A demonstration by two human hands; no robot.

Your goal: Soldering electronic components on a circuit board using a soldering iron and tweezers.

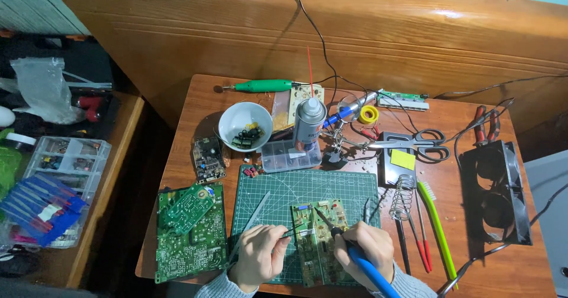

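A green circuit board (307, 256) lies on the green cutting mat (307, 185) near the table's front edge. My right hand (367, 248) grips a blue-handled soldering iron (364, 265), its tip resting on the board's upper middle. My left hand (257, 256) pinches thin dark tweezers (294, 232) that point right toward the same spot on the board. Both hands rest on the mat on either side of the board.
Two more green boards (190, 233) lie left of the mat. Behind it stand a white bowl of parts (241, 125), a spray can (309, 120), a clear parts box (290, 155), helping-hands clamp (337, 138), scissors (423, 144). Right: coil iron stand (403, 196), green brush (436, 227), black fan (496, 191).
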